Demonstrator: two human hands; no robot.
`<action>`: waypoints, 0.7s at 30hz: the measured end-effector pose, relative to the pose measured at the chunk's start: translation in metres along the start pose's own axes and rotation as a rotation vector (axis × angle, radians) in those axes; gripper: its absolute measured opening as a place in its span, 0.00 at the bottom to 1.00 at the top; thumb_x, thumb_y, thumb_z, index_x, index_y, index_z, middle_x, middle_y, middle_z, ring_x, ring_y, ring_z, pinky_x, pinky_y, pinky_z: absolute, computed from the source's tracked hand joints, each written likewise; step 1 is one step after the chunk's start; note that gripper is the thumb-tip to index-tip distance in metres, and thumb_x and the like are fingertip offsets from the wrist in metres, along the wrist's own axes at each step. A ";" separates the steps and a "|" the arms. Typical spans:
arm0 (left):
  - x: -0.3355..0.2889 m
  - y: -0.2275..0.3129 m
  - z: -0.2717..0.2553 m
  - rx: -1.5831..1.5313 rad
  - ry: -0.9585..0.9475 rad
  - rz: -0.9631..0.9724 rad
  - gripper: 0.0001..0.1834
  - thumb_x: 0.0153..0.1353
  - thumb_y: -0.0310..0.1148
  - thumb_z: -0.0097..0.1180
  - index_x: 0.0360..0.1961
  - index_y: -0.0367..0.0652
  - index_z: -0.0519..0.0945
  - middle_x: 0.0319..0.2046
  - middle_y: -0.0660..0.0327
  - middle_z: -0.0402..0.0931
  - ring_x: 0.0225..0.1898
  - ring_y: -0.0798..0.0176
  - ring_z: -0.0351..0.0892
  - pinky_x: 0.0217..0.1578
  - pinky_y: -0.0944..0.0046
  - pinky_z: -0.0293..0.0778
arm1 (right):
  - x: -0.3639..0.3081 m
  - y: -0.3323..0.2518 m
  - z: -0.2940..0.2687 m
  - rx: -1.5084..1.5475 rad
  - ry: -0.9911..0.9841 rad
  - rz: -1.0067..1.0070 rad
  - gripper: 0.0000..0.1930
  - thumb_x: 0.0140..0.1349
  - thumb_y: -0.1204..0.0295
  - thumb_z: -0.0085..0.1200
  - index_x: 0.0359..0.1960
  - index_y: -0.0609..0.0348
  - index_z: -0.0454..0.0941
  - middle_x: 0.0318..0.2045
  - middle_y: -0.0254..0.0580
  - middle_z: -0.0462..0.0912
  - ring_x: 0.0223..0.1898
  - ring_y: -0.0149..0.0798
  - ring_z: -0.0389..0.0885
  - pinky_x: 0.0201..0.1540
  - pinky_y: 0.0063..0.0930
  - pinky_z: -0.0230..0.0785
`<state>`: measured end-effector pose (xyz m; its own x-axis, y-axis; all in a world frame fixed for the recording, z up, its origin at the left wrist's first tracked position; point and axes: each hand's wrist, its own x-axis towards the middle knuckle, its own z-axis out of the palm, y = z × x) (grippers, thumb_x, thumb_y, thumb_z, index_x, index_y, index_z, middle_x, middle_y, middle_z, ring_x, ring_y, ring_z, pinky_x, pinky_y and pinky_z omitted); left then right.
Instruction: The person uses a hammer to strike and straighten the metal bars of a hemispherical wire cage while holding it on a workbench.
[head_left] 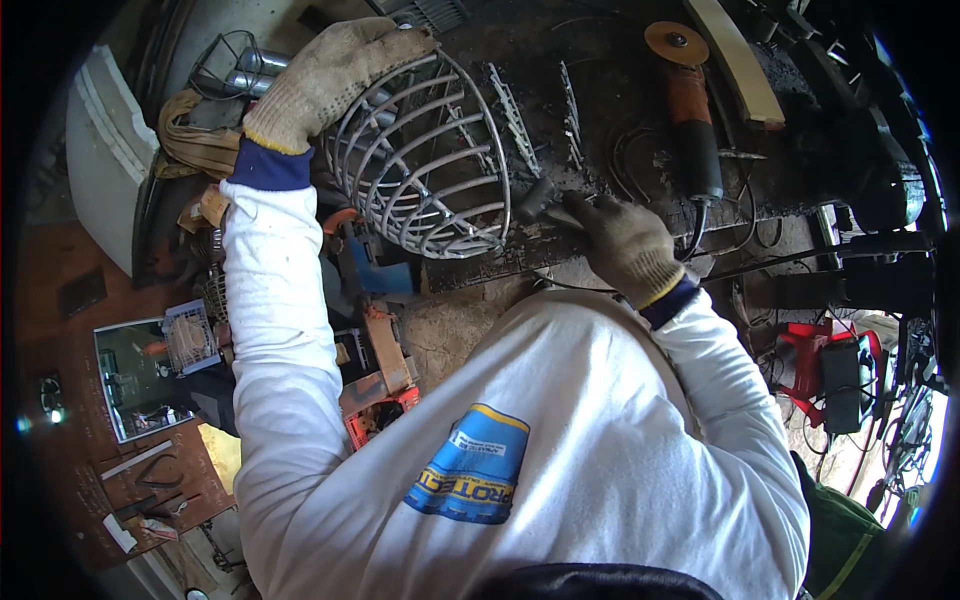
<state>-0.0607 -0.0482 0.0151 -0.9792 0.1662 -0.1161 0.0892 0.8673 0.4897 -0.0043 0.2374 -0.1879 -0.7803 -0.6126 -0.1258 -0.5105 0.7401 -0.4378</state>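
"Metal-rod cage [413, 183]: state position and support."

"Located at the near left edge of the dark surface [615, 65], tilted, with its large hoop [497, 130] to the right. The left hand [335, 80] is closed over the far end of that hoop. Whether the cage also bears on the surface cannot be told from this view."

"State of the right hand [630, 240]?"

"Narrow, apparently closed about a dark hammer-like tool [535, 200]. The tool head lies just beside the hoop and appears apart from it."

"Expected weight?"

"Moderate, as a judgement. The rods look like solid metal, but the gaps between them are wide. One hand should support it; a hold at one end leaves the opposite end liable to swing."

"Stiffness and fragility?"

"Rate the frame as stiff. Single ribs may spring slightly at mid-span. Breakage is unlikely; treat the joints as the weakest points."

"Slip?"

"Round rods can roll within a loose grip. The knitted glove [300, 105] should add friction and guard against any rough ends."

"Preferred hold?"

"Grasp the hoop next to a rib joint, fingers wrapped, thumb opposed. Avoid gripping one rib alone."
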 end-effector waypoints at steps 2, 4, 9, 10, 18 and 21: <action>0.014 -0.013 -0.002 -0.084 -0.038 -0.024 0.25 0.55 0.26 0.61 0.56 0.46 0.77 0.48 0.55 0.77 0.48 0.50 0.78 0.50 0.59 0.76 | 0.007 -0.003 0.007 -0.026 0.020 -0.023 0.23 0.64 0.54 0.53 0.61 0.37 0.71 0.42 0.47 0.82 0.45 0.51 0.84 0.45 0.46 0.76; 0.033 -0.046 -0.009 0.714 0.124 0.978 0.29 0.54 0.26 0.62 0.59 0.51 0.75 0.51 0.55 0.75 0.51 0.49 0.76 0.51 0.56 0.76 | 0.010 -0.003 0.017 -0.060 0.030 -0.059 0.23 0.64 0.55 0.53 0.62 0.37 0.71 0.42 0.47 0.82 0.44 0.51 0.84 0.45 0.46 0.76; 0.057 -0.050 0.001 0.810 -0.034 0.798 0.29 0.56 0.27 0.60 0.61 0.55 0.75 0.55 0.55 0.74 0.54 0.49 0.74 0.56 0.56 0.74 | 0.002 -0.005 0.003 0.062 0.208 -0.154 0.21 0.59 0.59 0.60 0.54 0.47 0.79 0.42 0.49 0.83 0.42 0.54 0.82 0.44 0.46 0.74; 0.064 -0.050 0.002 0.782 -0.105 0.790 0.28 0.58 0.29 0.60 0.61 0.55 0.75 0.55 0.55 0.74 0.55 0.50 0.74 0.57 0.58 0.73 | 0.001 -0.007 0.000 0.062 0.205 -0.151 0.21 0.59 0.59 0.60 0.54 0.47 0.79 0.42 0.49 0.83 0.42 0.54 0.82 0.44 0.46 0.74; 0.082 0.003 0.023 0.131 -0.317 0.357 0.21 0.68 0.35 0.52 0.62 0.47 0.74 0.57 0.59 0.73 0.59 0.60 0.72 0.60 0.63 0.70 | 0.001 -0.034 -0.022 1.117 -0.025 -0.195 0.22 0.69 0.57 0.53 0.57 0.59 0.76 0.45 0.52 0.85 0.48 0.41 0.83 0.52 0.35 0.74; 0.111 -0.059 0.021 0.171 -0.347 0.638 0.20 0.69 0.34 0.51 0.61 0.46 0.74 0.56 0.60 0.74 0.59 0.63 0.73 0.61 0.64 0.70 | -0.006 -0.047 -0.035 1.191 -0.106 -0.231 0.21 0.70 0.60 0.52 0.57 0.62 0.76 0.43 0.52 0.85 0.44 0.40 0.84 0.50 0.32 0.75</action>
<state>-0.1706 -0.0715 -0.0445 -0.6163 0.7759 -0.1348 0.6759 0.6090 0.4150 0.0120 0.2160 -0.1353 -0.6530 -0.7572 0.0157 0.0607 -0.0730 -0.9955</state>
